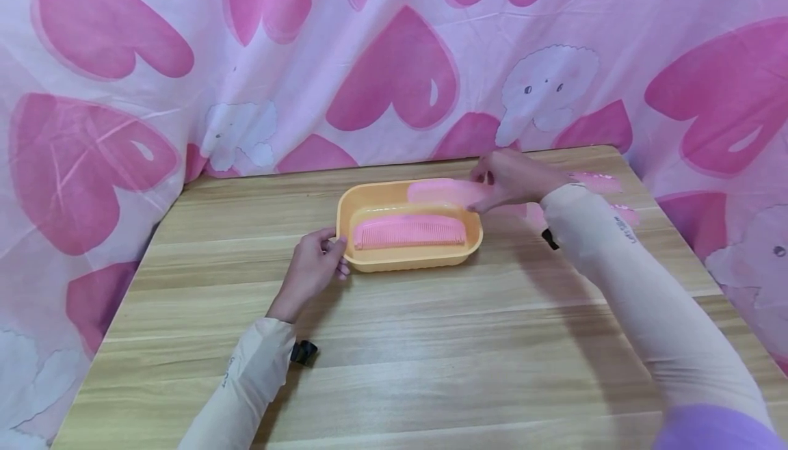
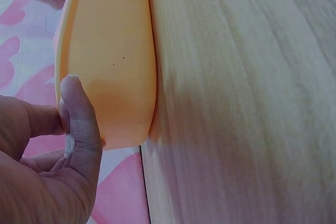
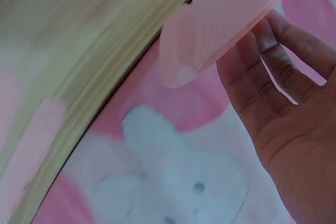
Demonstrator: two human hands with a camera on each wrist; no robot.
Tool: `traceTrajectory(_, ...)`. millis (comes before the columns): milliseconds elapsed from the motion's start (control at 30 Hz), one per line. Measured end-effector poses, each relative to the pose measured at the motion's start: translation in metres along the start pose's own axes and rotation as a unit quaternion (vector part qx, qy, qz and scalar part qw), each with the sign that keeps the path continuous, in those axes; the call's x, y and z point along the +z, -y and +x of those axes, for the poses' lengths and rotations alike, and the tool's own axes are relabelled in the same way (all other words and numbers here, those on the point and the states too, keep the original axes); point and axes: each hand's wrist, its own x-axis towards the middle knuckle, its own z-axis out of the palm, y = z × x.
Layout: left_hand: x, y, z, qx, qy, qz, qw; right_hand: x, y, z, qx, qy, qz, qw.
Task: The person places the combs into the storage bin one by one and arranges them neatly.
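Observation:
A pink comb (image 1: 409,230) lies lengthwise inside a yellow-orange plastic tray (image 1: 425,258), its teeth towards the near side. My left hand (image 1: 312,265) grips the tray's left end; in the left wrist view the thumb (image 2: 79,100) presses along the outer wall near the rim. Over the tray's far right part, my right hand (image 1: 520,178) holds a second pink comb (image 1: 434,191) between thumb and fingers. The right wrist view shows this comb (image 3: 210,30) tilted, fingers along its edge and its teeth blurred.
More pink pieces (image 1: 594,181) lie on the wooden table (image 1: 394,354) at the right, partly behind my right forearm. A pink heart-patterned cloth (image 1: 394,81) hangs behind and beside the table. Black straps (image 1: 304,352) show at my wrists.

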Motion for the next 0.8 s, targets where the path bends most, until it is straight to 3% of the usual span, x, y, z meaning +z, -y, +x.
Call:
traceTrajectory(267,0.0,0.002,0.002,0.004,0.002,-0.006,1.0,0.018,0.033,0.032,-0.041,0.016,-0.029,0.9986)
traceTrajectory(500,0.0,0.001,0.002,0.009,0.002,-0.006,0.9999,0.037,0.051,0.049,-0.021,0.049,-0.035,0.998)
traceTrajectory(800,0.0,0.002,0.002,0.009,0.0,-0.006,0.9999,0.058,0.056,0.056,-0.001,0.066,-0.022,0.9976)
